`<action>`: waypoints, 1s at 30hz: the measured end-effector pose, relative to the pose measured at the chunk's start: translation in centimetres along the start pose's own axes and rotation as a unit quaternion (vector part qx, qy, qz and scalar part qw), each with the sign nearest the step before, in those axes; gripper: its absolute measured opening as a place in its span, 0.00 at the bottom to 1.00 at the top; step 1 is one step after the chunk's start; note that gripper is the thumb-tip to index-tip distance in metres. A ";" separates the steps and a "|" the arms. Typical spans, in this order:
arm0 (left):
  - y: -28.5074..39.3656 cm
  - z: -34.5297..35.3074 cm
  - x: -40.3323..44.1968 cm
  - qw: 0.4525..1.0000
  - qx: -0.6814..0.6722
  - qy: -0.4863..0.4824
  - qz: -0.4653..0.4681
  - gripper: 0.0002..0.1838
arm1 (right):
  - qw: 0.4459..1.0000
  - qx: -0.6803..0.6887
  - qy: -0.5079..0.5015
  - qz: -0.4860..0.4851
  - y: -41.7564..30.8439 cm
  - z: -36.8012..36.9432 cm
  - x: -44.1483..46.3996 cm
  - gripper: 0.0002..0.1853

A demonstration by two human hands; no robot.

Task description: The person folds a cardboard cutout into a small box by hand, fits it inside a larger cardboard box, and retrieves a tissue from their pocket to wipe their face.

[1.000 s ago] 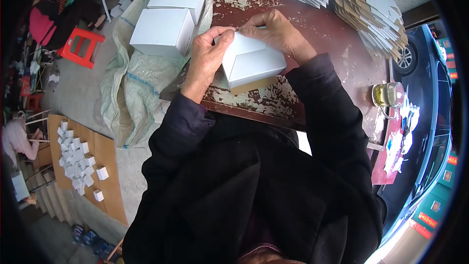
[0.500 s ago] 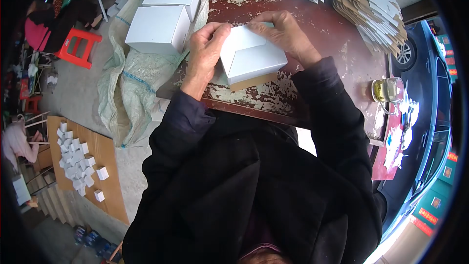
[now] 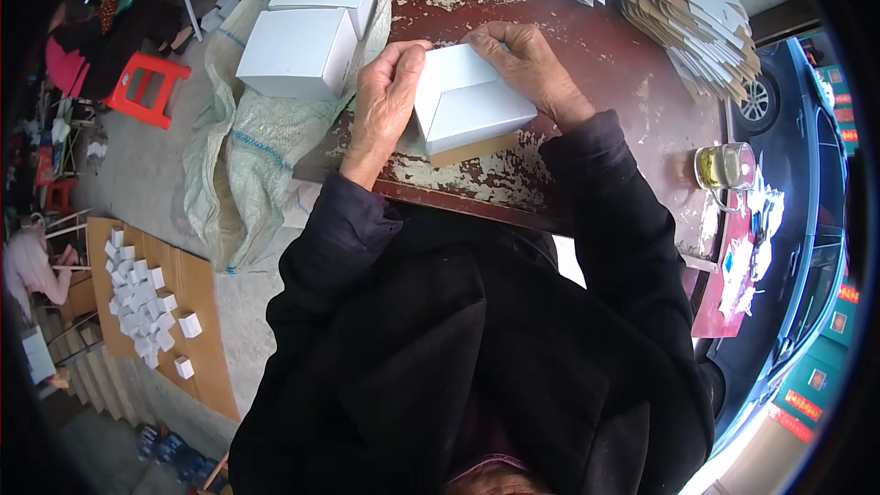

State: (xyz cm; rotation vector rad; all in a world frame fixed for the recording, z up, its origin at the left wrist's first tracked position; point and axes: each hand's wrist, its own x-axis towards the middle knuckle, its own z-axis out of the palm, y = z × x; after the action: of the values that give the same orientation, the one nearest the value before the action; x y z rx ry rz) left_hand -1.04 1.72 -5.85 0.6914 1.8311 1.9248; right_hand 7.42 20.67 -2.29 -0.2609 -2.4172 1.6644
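A white cardboard box, partly folded, lies on the worn red table near its front edge, with a brown flap showing under its near side. My left hand grips the box's far left corner between thumb and fingers. At the far right part of the same box, my right hand pinches its edge, thumb on top. The fingertips of both hands are partly hidden behind the box edge.
Two white boxes rest on a woven sack at the left. Flat cardboard stacks lie at the back right. A glass mug stands on the right. Small white boxes, a red stool and a person are at far left.
Both hands have shifted slightly on the far edge of the box. My right hand's fingers have curled closer together. The box has hardly moved.
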 end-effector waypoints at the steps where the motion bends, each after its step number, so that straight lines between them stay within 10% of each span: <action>1: 0.1 0.0 -0.1 1.000 0.000 -0.001 0.000 0.23 | 1.000 0.000 0.001 0.000 0.1 0.0 0.0 0.12; 5: 0.7 -0.1 -0.7 0.867 0.420 -0.038 0.265 0.35 | 0.999 -0.006 0.013 -0.038 0.3 0.1 0.1 0.13; 10: 3.2 1.8 -1.1 0.782 0.549 -0.130 0.265 0.50 | 0.999 -0.002 0.019 -0.050 0.8 0.1 0.4 0.14; 15: 4.8 2.8 -1.1 0.792 0.570 -0.156 0.153 0.57 | 0.998 0.042 0.035 -0.005 0.6 0.1 -0.1 0.16; 30: 3.5 2.7 -1.3 0.815 0.531 -0.131 0.191 0.57 | 0.996 0.022 0.085 -0.013 2.2 0.7 -4.7 0.29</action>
State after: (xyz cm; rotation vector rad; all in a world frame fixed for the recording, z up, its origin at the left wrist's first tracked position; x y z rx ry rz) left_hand 1.80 2.94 -2.35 1.6531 2.6189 0.6932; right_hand 11.79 19.59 -4.87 -0.3461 -2.2485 1.6126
